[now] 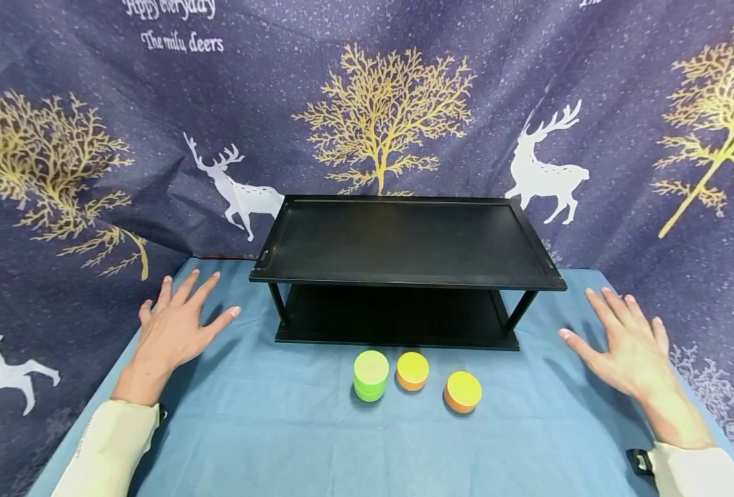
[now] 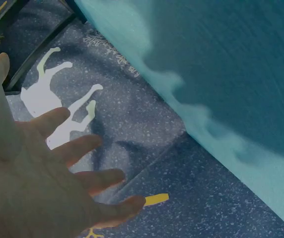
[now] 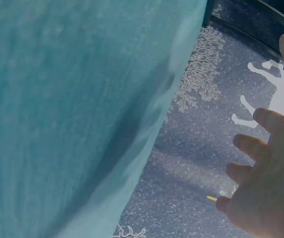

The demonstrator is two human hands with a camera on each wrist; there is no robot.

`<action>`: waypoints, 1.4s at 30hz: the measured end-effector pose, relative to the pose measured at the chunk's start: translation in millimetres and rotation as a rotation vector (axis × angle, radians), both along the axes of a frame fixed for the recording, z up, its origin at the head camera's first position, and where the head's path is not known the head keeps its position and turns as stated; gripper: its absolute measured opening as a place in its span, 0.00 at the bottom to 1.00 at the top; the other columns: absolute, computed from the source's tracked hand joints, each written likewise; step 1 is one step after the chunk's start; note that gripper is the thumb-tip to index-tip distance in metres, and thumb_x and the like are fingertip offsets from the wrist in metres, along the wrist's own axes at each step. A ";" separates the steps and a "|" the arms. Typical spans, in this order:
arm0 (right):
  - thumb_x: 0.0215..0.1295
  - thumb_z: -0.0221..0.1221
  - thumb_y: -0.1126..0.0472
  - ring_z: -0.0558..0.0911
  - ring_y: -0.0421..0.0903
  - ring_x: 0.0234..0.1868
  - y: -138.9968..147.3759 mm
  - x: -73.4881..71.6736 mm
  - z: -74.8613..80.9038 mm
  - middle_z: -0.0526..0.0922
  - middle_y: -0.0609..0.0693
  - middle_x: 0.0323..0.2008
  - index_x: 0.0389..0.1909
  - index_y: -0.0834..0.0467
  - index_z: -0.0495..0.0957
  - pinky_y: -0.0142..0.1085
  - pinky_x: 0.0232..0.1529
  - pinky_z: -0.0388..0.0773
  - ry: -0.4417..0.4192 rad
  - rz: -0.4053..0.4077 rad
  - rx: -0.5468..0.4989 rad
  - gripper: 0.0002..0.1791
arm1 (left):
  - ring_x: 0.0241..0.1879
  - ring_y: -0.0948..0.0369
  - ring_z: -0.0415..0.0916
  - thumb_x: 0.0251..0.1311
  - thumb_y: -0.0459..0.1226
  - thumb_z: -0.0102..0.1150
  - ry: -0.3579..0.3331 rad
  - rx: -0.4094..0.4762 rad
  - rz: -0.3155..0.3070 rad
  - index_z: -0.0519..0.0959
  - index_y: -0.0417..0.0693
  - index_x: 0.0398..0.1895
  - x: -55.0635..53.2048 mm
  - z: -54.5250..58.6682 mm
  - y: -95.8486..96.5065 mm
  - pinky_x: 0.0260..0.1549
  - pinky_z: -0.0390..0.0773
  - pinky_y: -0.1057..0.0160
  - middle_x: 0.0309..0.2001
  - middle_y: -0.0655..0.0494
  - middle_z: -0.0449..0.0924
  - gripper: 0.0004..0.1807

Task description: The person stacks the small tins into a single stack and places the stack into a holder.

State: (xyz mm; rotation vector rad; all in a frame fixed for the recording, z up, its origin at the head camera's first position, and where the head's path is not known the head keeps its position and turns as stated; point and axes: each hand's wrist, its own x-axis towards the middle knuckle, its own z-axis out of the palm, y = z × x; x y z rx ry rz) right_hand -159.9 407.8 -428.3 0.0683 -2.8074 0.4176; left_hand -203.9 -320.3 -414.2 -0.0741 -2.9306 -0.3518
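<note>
Head view: on the blue cloth, a black two-tier rack stands between the left hand and right hand, both spread wide, touching nothing. Before it, between the hands, sit a green cylinder and two smaller orange discs, yellow-topped; their insides are hidden.

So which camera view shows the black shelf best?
The head view: the black shelf shows both levels there. The left wrist view catches only part at upper left, the right wrist view only part at upper right.
</note>
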 end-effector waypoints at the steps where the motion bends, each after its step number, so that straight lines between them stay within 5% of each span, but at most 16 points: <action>1: 0.70 0.63 0.35 0.40 0.66 0.85 -0.5 -0.1 0.1 0.54 0.66 0.82 0.86 0.51 0.52 0.77 0.73 0.29 0.005 0.004 -0.001 0.52 | 0.79 0.24 0.34 0.67 0.74 0.50 0.005 0.001 -0.002 0.56 0.59 0.86 0.0 -0.1 0.0 0.59 0.43 0.13 0.84 0.37 0.50 0.52; 22: 0.69 0.67 0.42 0.54 0.72 0.80 -4.7 -0.4 0.3 0.65 0.70 0.75 0.80 0.58 0.64 0.73 0.77 0.33 0.105 0.078 -0.031 0.45 | 0.78 0.26 0.47 0.68 0.71 0.54 0.063 0.026 -0.037 0.62 0.53 0.83 1.4 0.5 2.2 0.62 0.51 0.18 0.81 0.37 0.58 0.49; 36: 0.67 0.70 0.44 0.59 0.73 0.78 -7.6 0.4 -0.3 0.69 0.70 0.72 0.76 0.60 0.70 0.73 0.77 0.35 0.155 0.099 -0.034 0.42 | 0.71 0.28 0.60 0.69 0.65 0.61 0.155 0.035 -0.100 0.71 0.46 0.76 0.8 0.4 6.7 0.60 0.58 0.19 0.74 0.35 0.68 0.44; 42: 0.65 0.71 0.46 0.66 0.72 0.72 -10.5 0.5 1.2 0.72 0.69 0.70 0.74 0.61 0.72 0.72 0.76 0.44 0.189 0.118 -0.032 0.41 | 0.69 0.32 0.66 0.67 0.63 0.64 0.207 0.034 -0.124 0.75 0.45 0.72 1.5 1.8 11.3 0.58 0.63 0.22 0.71 0.37 0.72 0.41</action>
